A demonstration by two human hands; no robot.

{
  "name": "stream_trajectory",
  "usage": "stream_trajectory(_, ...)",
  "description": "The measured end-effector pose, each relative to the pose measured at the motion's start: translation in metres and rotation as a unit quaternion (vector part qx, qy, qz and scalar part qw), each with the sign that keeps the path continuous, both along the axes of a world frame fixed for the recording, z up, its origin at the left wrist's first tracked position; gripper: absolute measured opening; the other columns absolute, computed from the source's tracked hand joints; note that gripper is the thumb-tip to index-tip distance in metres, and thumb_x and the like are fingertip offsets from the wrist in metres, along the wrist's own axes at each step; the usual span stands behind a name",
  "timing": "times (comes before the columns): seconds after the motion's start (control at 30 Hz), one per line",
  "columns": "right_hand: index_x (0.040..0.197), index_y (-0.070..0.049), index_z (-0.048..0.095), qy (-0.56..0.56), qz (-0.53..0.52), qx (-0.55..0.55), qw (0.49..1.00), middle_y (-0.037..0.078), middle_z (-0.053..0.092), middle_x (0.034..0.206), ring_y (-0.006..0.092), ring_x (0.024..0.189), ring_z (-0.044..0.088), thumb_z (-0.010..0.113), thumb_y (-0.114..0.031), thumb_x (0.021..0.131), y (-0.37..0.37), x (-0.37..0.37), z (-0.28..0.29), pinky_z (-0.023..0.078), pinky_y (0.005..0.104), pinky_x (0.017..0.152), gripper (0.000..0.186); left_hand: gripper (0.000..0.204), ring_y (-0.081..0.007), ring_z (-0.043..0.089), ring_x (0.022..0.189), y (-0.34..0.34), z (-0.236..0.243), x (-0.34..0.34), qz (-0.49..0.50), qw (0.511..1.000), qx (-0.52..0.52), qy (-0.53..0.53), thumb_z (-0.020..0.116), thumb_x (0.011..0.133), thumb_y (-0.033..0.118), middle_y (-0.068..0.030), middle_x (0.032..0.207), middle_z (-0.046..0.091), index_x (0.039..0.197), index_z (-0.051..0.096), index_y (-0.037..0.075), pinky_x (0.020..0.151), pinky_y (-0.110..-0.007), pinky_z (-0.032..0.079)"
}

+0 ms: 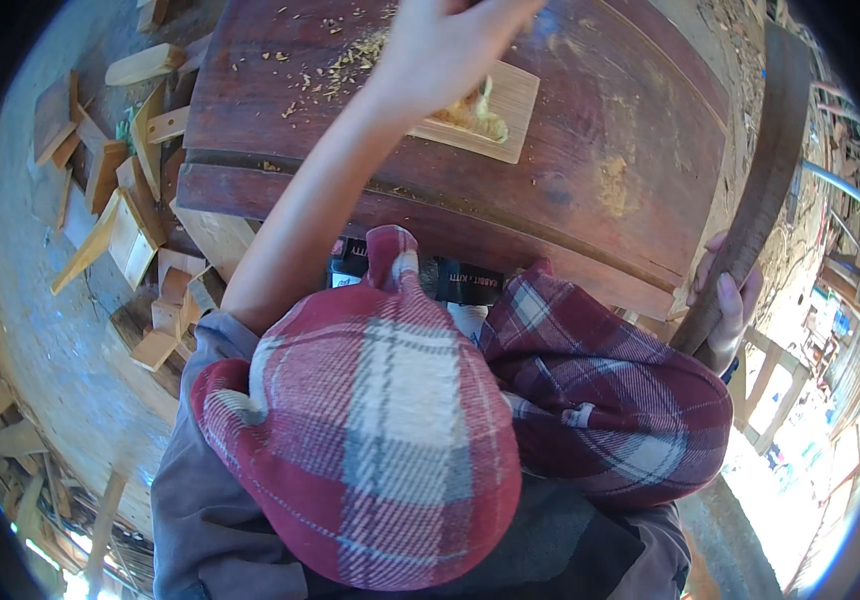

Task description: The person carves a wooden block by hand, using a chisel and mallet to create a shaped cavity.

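Observation:
My left hand (pixel 450 50) reaches over the dark red-brown wooden worktop (pixel 590 110) to the top edge, its fingers mostly cut off or hidden. Below it lies a pale rectangular wooden board (pixel 506 102) with a yellowish shaped patch or curls on it. Wood shavings (pixel 345 55) are scattered left of the board. At the right, my right hand (pixel 725 300) grips a long, dark wooden bar (pixel 770 130), which slants upward beside the worktop. Red plaid cloth (pixel 380 430) fills the lower middle, over or in my lap.
Many loose wooden offcuts (pixel 130 235) lie on the ground at the left. More timber pieces (pixel 770 380) and a light blue tube (pixel 845 190) are at the right, partly in glare. Dark items with printed bands (pixel 465 285) show under the worktop's front edge.

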State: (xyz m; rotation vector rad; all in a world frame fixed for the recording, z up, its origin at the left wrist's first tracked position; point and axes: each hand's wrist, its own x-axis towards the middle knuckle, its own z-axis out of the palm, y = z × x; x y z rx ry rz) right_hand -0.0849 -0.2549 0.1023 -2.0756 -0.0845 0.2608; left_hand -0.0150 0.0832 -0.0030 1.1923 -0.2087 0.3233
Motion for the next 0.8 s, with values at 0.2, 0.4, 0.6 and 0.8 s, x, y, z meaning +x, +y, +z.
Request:
stream_trajectory(0.2,0.108,0.007,0.051,-0.039,0.007,-0.017,0.999,0.005,0.049,0.062,0.0097,0.047,0.046,0.060,-0.044,0.081,-0.003,-0.002,0.002,0.035,0.0207,0.042,0.058,0.028,-0.0113,0.055,0.077,0.007,-0.001,-0.014,-0.005,0.991,-0.135,0.016,0.056,0.092,-0.001,-0.0027,0.093,0.055,0.116,0.044,0.008,0.068,-0.026,0.046)
stream_trajectory(0.4,0.108,0.007,0.051,-0.045,0.008,-0.018,0.999,0.005,0.049,0.063,0.0099,0.048,0.045,0.060,-0.042,0.081,-0.004,-0.002,0.003,0.035,0.0218,0.042,0.057,0.029,-0.0116,0.054,0.075,0.011,-0.006,-0.016,-0.027,0.993,-0.117,-0.005,0.054,0.088,-0.005,-0.0037,0.085,0.057,0.113,0.046,0.008,0.067,-0.026,0.043)
stream_trajectory(0.6,0.110,0.003,0.052,-0.075,-0.018,-0.033,0.996,0.005,0.049,0.063,0.0097,0.049,0.045,0.062,-0.042,0.080,-0.014,-0.008,-0.005,0.035,0.0223,0.045,0.055,0.028,-0.0140,0.054,0.075,0.018,-0.011,-0.015,-0.040,0.993,-0.107,-0.030,0.054,0.088,-0.005,-0.0060,0.086,0.057,0.111,0.045,0.007,0.068,-0.028,0.044)
stream_trajectory(0.8,0.110,0.002,0.053,-0.069,-0.029,-0.024,0.997,0.003,0.048,0.062,0.0090,0.050,0.044,0.064,-0.043,0.077,-0.008,-0.007,-0.003,0.034,0.0222,0.046,0.057,0.026,-0.0192,0.055,0.077,0.019,-0.020,-0.018,-0.060,0.995,-0.066,-0.034,0.051,0.087,-0.004,-0.0114,0.087,0.059,0.111,0.046,0.005,0.082,-0.038,0.045)
